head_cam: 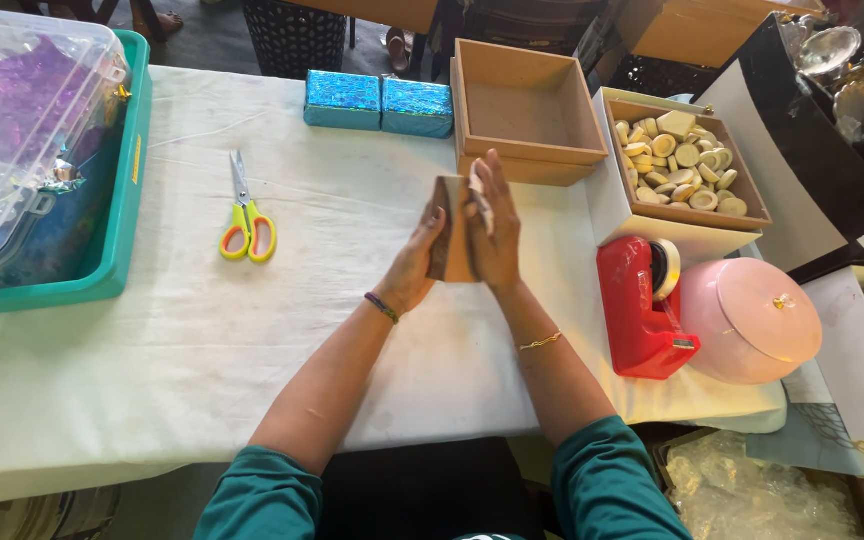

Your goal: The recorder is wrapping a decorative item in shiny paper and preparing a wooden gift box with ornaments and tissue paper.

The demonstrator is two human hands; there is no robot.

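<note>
Both hands press a small brown cardboard box between them above the white cloth-covered table: left hand behind, right hand flat in front. Uneven squeezing could crush or drop it near the red tape dispenser.

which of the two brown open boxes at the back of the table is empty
The brown box just beyond the hands is empty, its bare bottom showing. The other box, to its right, is full of pale round pieces.
</note>
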